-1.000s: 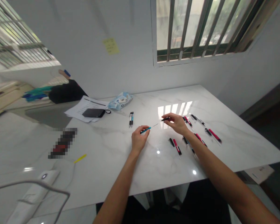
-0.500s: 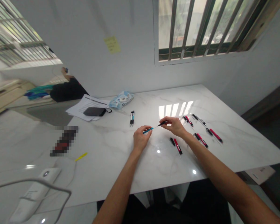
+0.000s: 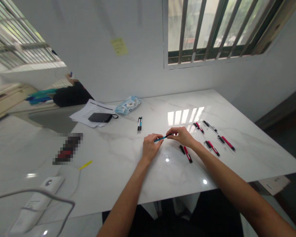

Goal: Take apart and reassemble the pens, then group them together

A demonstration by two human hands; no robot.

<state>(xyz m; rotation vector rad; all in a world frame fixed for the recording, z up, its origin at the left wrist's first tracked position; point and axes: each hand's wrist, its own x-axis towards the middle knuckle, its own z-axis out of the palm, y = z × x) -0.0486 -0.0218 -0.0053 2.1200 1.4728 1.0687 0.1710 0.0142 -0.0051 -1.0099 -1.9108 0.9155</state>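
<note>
My left hand [image 3: 150, 146] pinches the blue pen barrel [image 3: 159, 139] above the middle of the table. From the other side, my right hand [image 3: 183, 136] is closed on the black upper part of the pen [image 3: 169, 135]. The two parts meet end to end; whether they are fastened I cannot tell. Below my right hand lie a red pen barrel [image 3: 187, 154] and a black pen part [image 3: 182, 150]. Several more red and black pen parts [image 3: 213, 148] lie to the right, along with a grey one [image 3: 211, 127]. Two whole pens [image 3: 139, 125] rest side by side beyond my left hand.
A black flat device [image 3: 100, 117] with a strap sits on printed papers [image 3: 80, 115] at the back left, beside a blue and white packet [image 3: 128, 105]. A yellow strip [image 3: 85, 165], a blurred-out dark object [image 3: 67, 148] and a white power strip [image 3: 37, 204] are at left.
My hands have come closer together. The thin gap between the blue barrel and the black part, where a refill showed, has closed. Other things stay put.
</note>
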